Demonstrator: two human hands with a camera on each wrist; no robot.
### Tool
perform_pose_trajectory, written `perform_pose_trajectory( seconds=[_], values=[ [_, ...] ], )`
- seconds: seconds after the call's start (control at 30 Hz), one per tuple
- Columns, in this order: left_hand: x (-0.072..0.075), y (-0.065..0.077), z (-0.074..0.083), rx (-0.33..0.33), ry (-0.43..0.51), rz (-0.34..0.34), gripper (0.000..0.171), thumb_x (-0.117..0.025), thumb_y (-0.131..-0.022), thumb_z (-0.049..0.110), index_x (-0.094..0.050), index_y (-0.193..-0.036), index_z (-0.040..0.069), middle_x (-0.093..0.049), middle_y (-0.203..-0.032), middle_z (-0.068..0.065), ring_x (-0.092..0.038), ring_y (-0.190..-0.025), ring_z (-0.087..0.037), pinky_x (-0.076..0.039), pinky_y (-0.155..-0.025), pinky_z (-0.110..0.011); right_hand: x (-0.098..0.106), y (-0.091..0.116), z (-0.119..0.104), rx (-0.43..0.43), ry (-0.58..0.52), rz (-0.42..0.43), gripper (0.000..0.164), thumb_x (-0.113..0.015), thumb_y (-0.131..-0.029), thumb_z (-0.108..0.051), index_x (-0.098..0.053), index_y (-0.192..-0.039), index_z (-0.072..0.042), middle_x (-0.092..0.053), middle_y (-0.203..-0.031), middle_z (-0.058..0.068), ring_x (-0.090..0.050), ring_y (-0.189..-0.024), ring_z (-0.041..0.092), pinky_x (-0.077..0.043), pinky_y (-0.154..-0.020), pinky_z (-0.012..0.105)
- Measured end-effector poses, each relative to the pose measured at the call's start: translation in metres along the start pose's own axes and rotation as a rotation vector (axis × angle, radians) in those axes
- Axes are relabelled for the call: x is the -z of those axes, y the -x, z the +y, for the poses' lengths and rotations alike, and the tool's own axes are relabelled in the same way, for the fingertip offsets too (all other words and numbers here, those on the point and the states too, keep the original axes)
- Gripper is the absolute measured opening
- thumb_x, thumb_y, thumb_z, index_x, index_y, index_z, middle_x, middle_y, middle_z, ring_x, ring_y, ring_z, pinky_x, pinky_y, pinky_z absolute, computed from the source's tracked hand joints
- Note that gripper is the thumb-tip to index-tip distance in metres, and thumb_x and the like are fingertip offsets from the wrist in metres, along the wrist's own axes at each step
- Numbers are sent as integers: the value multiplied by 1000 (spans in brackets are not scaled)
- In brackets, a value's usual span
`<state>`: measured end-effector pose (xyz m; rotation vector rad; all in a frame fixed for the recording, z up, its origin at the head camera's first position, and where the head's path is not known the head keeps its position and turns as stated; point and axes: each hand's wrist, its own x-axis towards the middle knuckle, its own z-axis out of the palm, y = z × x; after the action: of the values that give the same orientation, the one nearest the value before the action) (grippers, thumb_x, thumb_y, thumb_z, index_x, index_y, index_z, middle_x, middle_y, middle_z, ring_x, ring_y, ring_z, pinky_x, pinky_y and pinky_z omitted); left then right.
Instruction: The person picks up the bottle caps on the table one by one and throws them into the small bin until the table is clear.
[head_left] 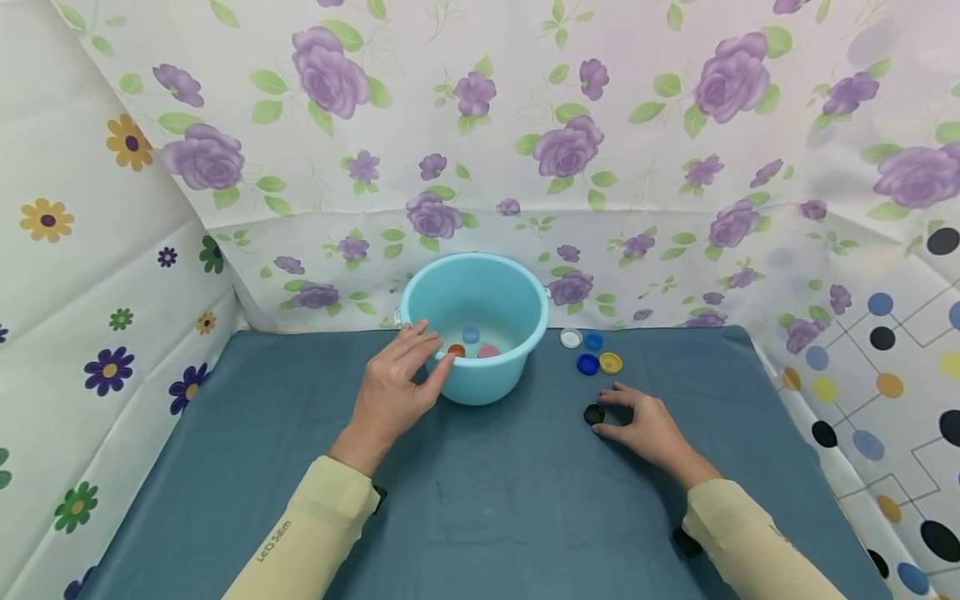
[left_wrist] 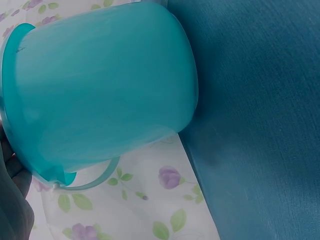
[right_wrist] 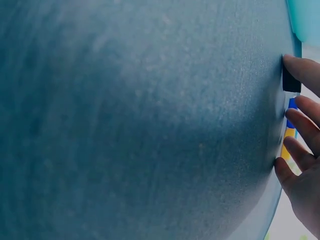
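Black cap (head_left: 594, 414) on blue cloth (head_left: 487, 500), right of bucket (head_left: 482, 386). Right hand (head_left: 648, 429): fingers spread, thumb touching cap. Left hand (head_left: 392, 387) at bucket rim, hiding bit; can't tell if gripping. Beyond: white cap (head_left: 571, 338), light blue cap (head_left: 594, 341), dark blue cap (head_left: 588, 364), yellow cap (head_left: 611, 362). Orange disc (head_left: 456, 351), pink disc (head_left: 488, 352) inside bucket. Flowery sheet (head_left: 645, 183) behind.

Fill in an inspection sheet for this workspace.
Surface: blue-grey cloth, spread flat.
Job's things: light-blue bucket upright, containing blue, orange-red and pink discs; outside it, white cap, light-blue cap, dark-blue cap, yellow cap grouped, black cap nearer the person.
Clutter: nothing seen.
Hands: left hand at the bucket's rim, right hand at the black cap; firmness of either hold unclear.
Cables: nothing seen.
Surroundings: purple-flowered sheet behind; patterned sheets left and right.
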<state>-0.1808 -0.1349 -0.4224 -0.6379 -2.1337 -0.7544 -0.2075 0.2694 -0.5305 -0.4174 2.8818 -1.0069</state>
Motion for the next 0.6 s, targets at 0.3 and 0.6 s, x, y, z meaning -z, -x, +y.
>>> perform_pose_trajectory(
  seconds=[0.3, 0.6],
  values=[
    [-1, -1, -1, -13, 11, 16, 28, -70, -84, 25, -71, -104, 5, -71, -104, -13, -58, -118, -28, -43, -111, -38, -3, -1, 2, 10, 2, 11, 53, -75, -73, -50, -65, -118, -24, -58, -130, -7, -38, -137, 24, -38, -108, 58],
    [-1, 0, -1, -13, 15, 18, 28, -70, -84, 25, -71, -104, 5, -71, -104, -13, -58, -118, -29, -43, -111, -38, -4, 0, 0, 34, 22, 31, 49, -76, -74, -48, -67, -115, -22, -59, -130, -4, -43, -131, 25, -40, -106, 58]
  ],
)
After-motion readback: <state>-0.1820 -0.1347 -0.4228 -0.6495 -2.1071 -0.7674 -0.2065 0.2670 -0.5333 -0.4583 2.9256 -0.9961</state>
